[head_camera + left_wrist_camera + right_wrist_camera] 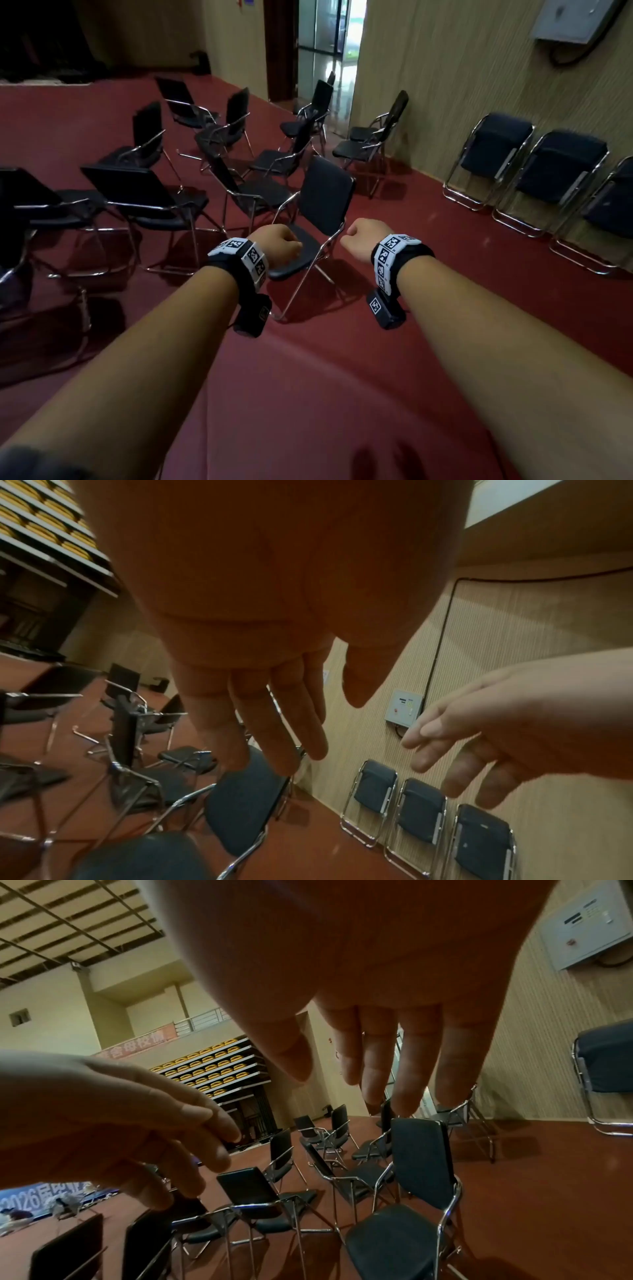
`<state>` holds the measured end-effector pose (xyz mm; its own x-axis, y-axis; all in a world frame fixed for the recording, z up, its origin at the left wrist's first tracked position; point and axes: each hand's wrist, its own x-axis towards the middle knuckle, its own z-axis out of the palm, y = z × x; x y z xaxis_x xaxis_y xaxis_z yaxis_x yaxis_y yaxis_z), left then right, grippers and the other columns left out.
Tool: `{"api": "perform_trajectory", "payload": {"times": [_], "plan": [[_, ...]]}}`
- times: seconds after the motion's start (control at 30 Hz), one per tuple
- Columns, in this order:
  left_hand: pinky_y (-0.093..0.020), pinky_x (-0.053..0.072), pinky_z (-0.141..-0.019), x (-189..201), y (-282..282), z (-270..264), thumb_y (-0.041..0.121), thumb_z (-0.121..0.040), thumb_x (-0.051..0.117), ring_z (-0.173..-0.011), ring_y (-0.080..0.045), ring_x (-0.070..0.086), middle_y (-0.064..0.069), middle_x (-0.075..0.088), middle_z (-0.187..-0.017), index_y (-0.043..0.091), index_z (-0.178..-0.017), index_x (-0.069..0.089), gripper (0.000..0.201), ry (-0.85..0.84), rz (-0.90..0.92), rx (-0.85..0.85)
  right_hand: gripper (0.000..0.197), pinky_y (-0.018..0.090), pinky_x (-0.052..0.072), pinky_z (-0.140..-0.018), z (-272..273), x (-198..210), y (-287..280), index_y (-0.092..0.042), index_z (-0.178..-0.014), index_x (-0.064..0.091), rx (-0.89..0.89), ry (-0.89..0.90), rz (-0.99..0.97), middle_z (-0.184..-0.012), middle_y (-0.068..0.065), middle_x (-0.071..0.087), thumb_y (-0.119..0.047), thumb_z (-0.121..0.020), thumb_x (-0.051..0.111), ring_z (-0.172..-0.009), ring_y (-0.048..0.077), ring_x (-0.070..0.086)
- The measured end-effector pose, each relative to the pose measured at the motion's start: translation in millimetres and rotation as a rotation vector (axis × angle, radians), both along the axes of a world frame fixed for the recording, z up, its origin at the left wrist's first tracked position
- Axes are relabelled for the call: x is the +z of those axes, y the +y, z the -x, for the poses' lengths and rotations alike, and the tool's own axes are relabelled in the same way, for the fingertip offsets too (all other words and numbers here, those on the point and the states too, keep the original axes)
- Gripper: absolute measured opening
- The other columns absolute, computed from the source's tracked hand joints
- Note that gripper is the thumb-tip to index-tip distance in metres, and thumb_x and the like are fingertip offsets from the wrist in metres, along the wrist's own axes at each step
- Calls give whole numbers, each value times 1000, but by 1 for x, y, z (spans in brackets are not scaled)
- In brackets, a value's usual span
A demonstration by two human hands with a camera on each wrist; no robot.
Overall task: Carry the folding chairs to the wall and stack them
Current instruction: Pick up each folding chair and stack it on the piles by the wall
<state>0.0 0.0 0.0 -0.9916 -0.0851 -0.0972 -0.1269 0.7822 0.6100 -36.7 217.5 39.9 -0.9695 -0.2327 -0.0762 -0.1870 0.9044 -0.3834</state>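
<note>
An unfolded black folding chair point(320, 205) with a chrome frame stands on the red floor just ahead of me. My left hand point(279, 245) hovers over its seat and my right hand point(361, 240) hovers by its right frame; neither touches it. In the left wrist view the left hand's fingers point(274, 723) hang straight and relaxed above the chair's backrest point(243, 804). The right wrist view shows the right hand's fingers point(377, 1056) equally loose over the same chair point(421, 1158). Three folded chairs point(555, 171) lean side by side against the right wall.
Several more unfolded black chairs point(147, 198) stand in loose rows to the left and behind. A doorway point(325, 51) opens at the back. A grey wall box point(575, 24) with a cable hangs above the folded chairs. Bare red floor point(428, 257) lies between the near chair and the wall.
</note>
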Motion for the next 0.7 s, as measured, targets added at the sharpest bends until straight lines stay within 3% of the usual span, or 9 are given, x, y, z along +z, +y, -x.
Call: {"api": "perform_trajectory", "payload": {"times": [0.07,0.2,0.3,0.43,0.53,0.6,0.67,0.7], "plan": [[-43,64,-81,1,0,37,30,-91,64,-81,-29,77,-8,79,-85,9,-88,76,25,7,-99,38,39,44,58,-91,31,2,-1,-5,-117,73,-32,-16,19,-114,16,75,-31,-92,58,-104,35,70],[-39,64,-79,-3,13,121,25,-97,64,-81,-27,77,-6,80,-88,8,-93,76,21,-23,-125,-10,35,44,58,-91,106,-6,5,-4,-114,74,-54,-58,45,-109,15,76,-28,-95,58,-102,35,70],[-29,59,-65,-18,18,184,24,-96,64,-81,-24,77,-4,79,-90,9,-96,74,18,-53,-112,-1,37,46,57,-91,169,-24,15,-2,-116,74,-66,-82,62,-113,18,75,-28,-95,58,-104,37,69],[-45,63,-76,-35,29,275,26,-95,64,-85,-31,77,-7,80,-91,11,-96,75,18,-93,-105,6,37,45,58,-90,272,-49,26,-3,-114,75,-58,-117,96,-112,18,75,-28,-93,58,-103,36,70],[-49,63,-75,-44,36,353,28,-95,64,-84,-32,77,-6,80,-90,12,-93,75,19,-130,-85,39,35,45,59,-87,358,-62,33,-4,-108,76,-44,-154,117,-107,14,77,-27,-90,57,-99,34,71],[-45,63,-71,-46,40,398,28,-95,65,-82,-27,78,-1,80,-86,15,-92,75,17,-146,-92,58,32,44,60,-84,407,-66,36,-3,-101,75,-18,-180,99,-100,14,76,-27,-90,57,-94,34,71],[-34,59,-65,-47,41,430,29,-94,66,-78,-19,77,6,78,-80,18,-90,76,16,-142,-103,76,28,44,59,-81,442,-67,36,-4,-93,73,-5,-190,100,-92,14,74,-25,-90,56,-90,35,70],[-30,57,-65,-48,41,449,31,-93,66,-77,-17,77,8,78,-78,20,-88,76,16,-146,-110,81,30,43,58,-81,462,-68,35,-2,-97,74,-3,-195,97,-95,15,75,-24,-90,55,-91,35,70]]}}
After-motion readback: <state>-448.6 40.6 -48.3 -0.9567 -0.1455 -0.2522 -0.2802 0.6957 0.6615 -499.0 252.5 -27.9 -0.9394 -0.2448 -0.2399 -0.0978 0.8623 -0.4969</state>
